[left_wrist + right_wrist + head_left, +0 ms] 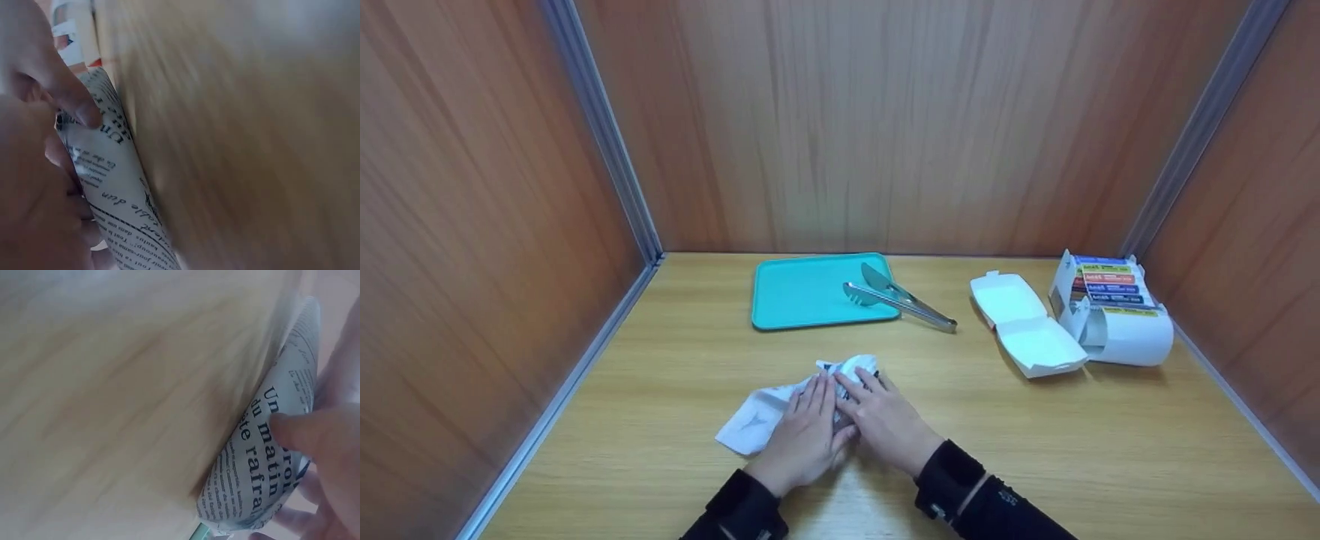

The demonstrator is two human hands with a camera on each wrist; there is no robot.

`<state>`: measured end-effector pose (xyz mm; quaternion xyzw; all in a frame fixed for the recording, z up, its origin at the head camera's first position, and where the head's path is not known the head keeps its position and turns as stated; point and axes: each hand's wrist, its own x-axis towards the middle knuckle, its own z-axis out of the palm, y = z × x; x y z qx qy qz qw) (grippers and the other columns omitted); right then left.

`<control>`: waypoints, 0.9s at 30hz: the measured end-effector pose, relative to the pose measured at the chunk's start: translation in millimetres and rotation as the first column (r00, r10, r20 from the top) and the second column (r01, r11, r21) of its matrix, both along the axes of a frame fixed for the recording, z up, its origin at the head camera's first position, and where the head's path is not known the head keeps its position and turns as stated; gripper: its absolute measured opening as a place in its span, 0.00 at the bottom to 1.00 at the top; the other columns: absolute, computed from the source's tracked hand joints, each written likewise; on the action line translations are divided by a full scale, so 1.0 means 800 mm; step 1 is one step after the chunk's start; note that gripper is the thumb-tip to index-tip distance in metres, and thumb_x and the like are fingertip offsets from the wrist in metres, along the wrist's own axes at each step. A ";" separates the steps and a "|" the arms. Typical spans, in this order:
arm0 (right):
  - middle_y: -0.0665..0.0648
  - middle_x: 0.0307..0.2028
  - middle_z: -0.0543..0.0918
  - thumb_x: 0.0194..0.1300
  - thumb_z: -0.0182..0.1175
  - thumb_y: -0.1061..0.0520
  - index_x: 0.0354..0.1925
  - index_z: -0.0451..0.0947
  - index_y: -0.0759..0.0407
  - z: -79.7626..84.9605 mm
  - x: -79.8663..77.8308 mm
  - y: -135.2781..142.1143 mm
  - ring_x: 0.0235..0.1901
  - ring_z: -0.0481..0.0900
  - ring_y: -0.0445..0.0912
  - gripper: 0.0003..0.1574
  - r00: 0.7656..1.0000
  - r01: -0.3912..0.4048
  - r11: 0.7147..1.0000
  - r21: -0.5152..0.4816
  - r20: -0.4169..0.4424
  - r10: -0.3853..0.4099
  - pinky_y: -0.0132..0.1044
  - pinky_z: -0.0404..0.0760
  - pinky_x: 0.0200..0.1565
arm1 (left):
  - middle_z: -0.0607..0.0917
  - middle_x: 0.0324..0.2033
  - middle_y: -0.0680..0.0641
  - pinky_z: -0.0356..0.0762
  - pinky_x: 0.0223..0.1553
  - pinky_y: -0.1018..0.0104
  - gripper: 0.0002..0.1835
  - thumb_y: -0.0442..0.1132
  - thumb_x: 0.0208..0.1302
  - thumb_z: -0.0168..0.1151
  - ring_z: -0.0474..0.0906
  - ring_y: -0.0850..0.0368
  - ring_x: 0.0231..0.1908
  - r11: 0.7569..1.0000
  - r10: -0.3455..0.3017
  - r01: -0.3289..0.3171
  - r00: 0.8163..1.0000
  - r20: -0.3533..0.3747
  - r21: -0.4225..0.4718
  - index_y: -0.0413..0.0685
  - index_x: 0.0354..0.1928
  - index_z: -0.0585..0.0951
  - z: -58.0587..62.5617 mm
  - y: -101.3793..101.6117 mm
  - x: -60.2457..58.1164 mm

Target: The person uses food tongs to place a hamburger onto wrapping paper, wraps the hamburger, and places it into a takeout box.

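Hazy wrist views blur the wooden table [140,410]

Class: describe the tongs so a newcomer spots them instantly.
On the table, find the teal tray near the back wall. The tongs lie across its right edge. Unlike the flat tray and the white open box farther right, they are silver with two spread arms.

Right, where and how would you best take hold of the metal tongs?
Probably with the right hand, from the right front, near the joined end: the metal tongs lie slantwise, their spread ends over the turquoise tray and the joined end jutting past its right edge.
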<state>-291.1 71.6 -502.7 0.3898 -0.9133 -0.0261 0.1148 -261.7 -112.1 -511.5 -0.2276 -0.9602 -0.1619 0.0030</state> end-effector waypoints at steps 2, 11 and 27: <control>0.61 0.78 0.67 0.73 0.68 0.49 0.76 0.72 0.51 0.000 0.000 -0.002 0.76 0.67 0.65 0.36 1.000 0.002 1.000 0.007 0.029 -0.002 0.67 0.71 0.70 | 0.47 0.82 0.27 0.46 0.81 0.35 0.47 0.61 0.84 0.44 0.44 0.33 0.83 1.000 0.012 -0.013 0.998 0.058 0.010 0.27 0.82 0.49 0.000 -0.004 0.001; 0.65 0.81 0.61 0.77 0.62 0.40 0.81 0.66 0.41 0.003 0.001 -0.005 0.78 0.61 0.68 0.40 0.998 -0.026 0.997 0.074 0.063 0.021 0.69 0.65 0.73 | 0.44 0.83 0.28 0.43 0.80 0.33 0.51 0.68 0.81 0.42 0.38 0.33 0.83 0.996 0.067 -0.048 0.965 0.252 -0.078 0.29 0.82 0.50 -0.003 -0.028 -0.006; 0.61 0.84 0.53 0.70 0.65 0.31 0.85 0.52 0.57 0.003 0.002 0.006 0.82 0.51 0.63 0.61 0.982 0.017 0.999 0.030 0.187 -0.022 0.67 0.60 0.76 | 0.53 0.81 0.27 0.49 0.81 0.38 0.54 0.66 0.76 0.57 0.49 0.32 0.82 0.998 0.056 -0.050 0.980 0.193 -0.038 0.26 0.81 0.54 0.042 -0.028 -0.019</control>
